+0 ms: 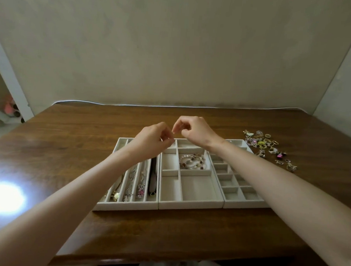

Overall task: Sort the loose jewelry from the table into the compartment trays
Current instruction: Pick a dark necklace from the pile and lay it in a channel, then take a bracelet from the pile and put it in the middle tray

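Three cream compartment trays lie side by side on the wooden table: the left tray (126, 206), the middle tray (189, 206) and the right tray (246, 204). Above their far edge my left hand (153, 140) and my right hand (194, 131) hover close together. The fingertips of both hands are pinched, seemingly on one small, thin piece of jewelry too fine to make out. Necklaces (135, 181) fill the left tray's long slots. Beaded bracelets (192, 161) sit in a middle-tray compartment. A pile of loose jewelry (268, 148) lies on the table at the right.
A grey oblong item (153, 178) fills the left tray's rightmost slot. The right tray's small square cells look bare. A bright light glare (3, 195) marks the table at the left. A wall stands just behind the table's far edge.
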{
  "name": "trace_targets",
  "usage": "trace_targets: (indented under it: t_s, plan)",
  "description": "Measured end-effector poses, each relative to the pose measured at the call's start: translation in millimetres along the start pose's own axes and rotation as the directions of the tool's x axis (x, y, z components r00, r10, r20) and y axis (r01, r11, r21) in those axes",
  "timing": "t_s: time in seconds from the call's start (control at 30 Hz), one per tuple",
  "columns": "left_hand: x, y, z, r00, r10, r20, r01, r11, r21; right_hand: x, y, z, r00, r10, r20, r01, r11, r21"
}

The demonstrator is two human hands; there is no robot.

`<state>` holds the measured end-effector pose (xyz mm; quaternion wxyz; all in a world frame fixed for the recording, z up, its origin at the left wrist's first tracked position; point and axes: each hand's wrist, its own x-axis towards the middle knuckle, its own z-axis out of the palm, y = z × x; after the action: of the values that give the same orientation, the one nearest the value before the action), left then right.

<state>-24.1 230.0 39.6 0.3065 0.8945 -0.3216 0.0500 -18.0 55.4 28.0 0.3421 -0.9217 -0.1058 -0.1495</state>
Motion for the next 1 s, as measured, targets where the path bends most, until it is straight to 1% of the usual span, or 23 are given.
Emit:
trace_targets:
  t_s: [0.1, 0.23, 0.33, 0.43, 0.6, 0.73, 0.83, 0.9, 1.0]
  plan:
    - [19.6, -1.7, 19.4, 0.997, -0.050, -0.065, 0.045, 0.996, -0.074, -11.9, 14.4, -18.2, 0.998, 0.051, -0.040, -0.049, 0.998, 0.035]
    - [42.9, 2.5, 47.6, 0.994, -0.087, -0.060, 0.080, 0.991, -0.111, -32.5, 37.1, -45.0, 0.988, 0.134, -0.071, -0.131, 0.990, 0.049]
    - [59.0, 14.3, 68.6, 0.998, -0.045, -0.052, 0.040, 0.995, -0.087, -47.7, 59.0, -65.1, 0.973, 0.205, -0.102, -0.205, 0.979, 0.011]
    - [72.5, 32.1, 88.6, 0.999, 0.033, -0.011, -0.033, 0.998, -0.051, -62.6, 80.7, -85.4, 0.954, 0.264, -0.144, -0.271, 0.962, -0.033]
    - [90.2, 65.7, 117.9, 0.991, 0.123, 0.058, -0.120, 0.992, -0.048, -89.1, 112.5, -120.7, 0.908, 0.350, -0.228, -0.366, 0.930, -0.026]
    - [100.8, 83.2, 139.2, 0.986, 0.141, 0.085, -0.137, 0.989, -0.058, -105.5, 135.3, -140.7, 0.867, 0.404, -0.292, -0.443, 0.893, -0.081]
    - [106.3, 90.8, 151.4, 0.982, 0.148, 0.116, -0.143, 0.988, -0.053, -111.9, 147.7, -144.0, 0.838, 0.454, -0.302, -0.502, 0.859, -0.102]
    - [110.0, 94.5, 156.7, 0.980, 0.156, 0.126, -0.152, 0.988, -0.036, -112.2, 154.7, -142.0, 0.835, 0.465, -0.294, -0.518, 0.844, -0.136]
    - [116.2, 98.5, 161.7, 0.980, 0.162, 0.117, -0.163, 0.987, 0.000, -105.5, 159.8, -136.0, 0.853, 0.433, -0.291, -0.497, 0.845, -0.198]
